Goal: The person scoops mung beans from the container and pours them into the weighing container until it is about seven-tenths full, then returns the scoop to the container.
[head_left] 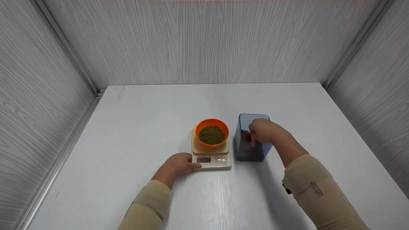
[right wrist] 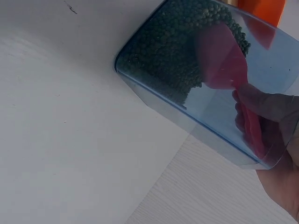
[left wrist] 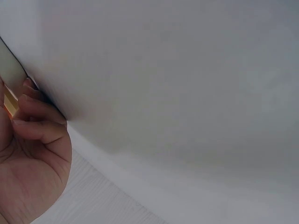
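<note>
A white kitchen scale (head_left: 213, 165) lies on the table, and an orange bowl (head_left: 211, 122) of small green beans (head_left: 211, 135) stands on its plate. My left hand (head_left: 179, 164) grips the scale's front left corner, the thumb over the top near the display and the other fingers curled along the side. To the right of the scale stands a clear bluish container (head_left: 250, 152). Inside it my right hand (head_left: 264, 130) holds a red scoop (right wrist: 226, 58) by its handle. In the right wrist view the scoop's head is among the green beans (right wrist: 161, 58), seen through the container wall.
The white table (head_left: 143, 118) runs back to a grey wood-grain panel (head_left: 204, 44). Similar panels stand at the left (head_left: 38, 95) and right (head_left: 374, 73). The container stands close to the scale's right side.
</note>
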Motion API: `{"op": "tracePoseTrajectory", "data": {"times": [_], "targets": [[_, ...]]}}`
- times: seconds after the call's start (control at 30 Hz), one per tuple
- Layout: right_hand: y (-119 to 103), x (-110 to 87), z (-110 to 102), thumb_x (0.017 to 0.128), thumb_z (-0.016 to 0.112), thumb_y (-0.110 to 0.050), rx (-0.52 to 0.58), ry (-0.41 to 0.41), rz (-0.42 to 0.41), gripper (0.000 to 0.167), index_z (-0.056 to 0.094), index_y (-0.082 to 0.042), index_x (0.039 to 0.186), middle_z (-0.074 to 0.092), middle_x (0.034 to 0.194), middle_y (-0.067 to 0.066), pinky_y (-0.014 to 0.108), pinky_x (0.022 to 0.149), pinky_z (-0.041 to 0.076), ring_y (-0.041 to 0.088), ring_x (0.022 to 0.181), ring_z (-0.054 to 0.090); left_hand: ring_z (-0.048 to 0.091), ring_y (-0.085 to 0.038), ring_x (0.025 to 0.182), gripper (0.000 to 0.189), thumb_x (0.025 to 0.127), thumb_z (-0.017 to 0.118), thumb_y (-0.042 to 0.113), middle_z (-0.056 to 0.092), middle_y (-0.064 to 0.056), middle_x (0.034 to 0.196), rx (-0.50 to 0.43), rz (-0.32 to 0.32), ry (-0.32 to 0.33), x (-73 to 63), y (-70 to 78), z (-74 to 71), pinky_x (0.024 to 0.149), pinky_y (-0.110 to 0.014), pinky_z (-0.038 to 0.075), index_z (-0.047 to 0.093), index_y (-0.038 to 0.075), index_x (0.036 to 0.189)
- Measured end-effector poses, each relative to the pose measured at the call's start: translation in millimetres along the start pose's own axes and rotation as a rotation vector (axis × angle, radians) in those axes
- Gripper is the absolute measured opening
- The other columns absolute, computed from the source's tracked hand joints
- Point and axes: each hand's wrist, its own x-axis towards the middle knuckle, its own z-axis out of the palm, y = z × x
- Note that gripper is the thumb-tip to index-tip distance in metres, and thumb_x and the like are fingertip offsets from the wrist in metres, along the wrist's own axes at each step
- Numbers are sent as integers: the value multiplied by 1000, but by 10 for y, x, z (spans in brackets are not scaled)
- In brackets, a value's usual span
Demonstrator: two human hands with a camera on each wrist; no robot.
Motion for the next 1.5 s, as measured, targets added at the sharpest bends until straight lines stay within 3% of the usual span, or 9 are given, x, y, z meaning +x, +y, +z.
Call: {"op": "tracePoseTrajectory", "data": {"times": [0.33,0.6,1.33,1.5], "targets": [[73,-72,-55,85,61,-7,31,51,-56,6,64,-4,82,55,72,4,33,62,46,19,67,49,52,-19,88,44,78,65,50,62,0,96,-11,1,3,-6,17,2,90,-42,41,65,14,103],[210,-147,-103,84,63,-7,68,148,-146,4,64,-4,81,55,77,4,35,66,45,18,72,49,50,-19,81,41,78,65,50,60,0,88,7,0,5,2,19,0,85,-40,42,65,14,97],[487,-352,-115,84,65,-8,260,202,-114,10,62,-7,93,54,88,5,34,69,44,20,80,49,51,-19,86,43,78,65,51,61,-1,92,18,12,14,-11,18,-7,89,-41,41,64,13,98],[538,-397,-103,83,66,-7,297,230,-128,10,62,-9,91,53,86,4,33,67,42,19,79,47,50,-19,82,39,78,65,50,59,-1,87,26,7,22,-23,25,-6,86,-40,42,63,13,91]]}}
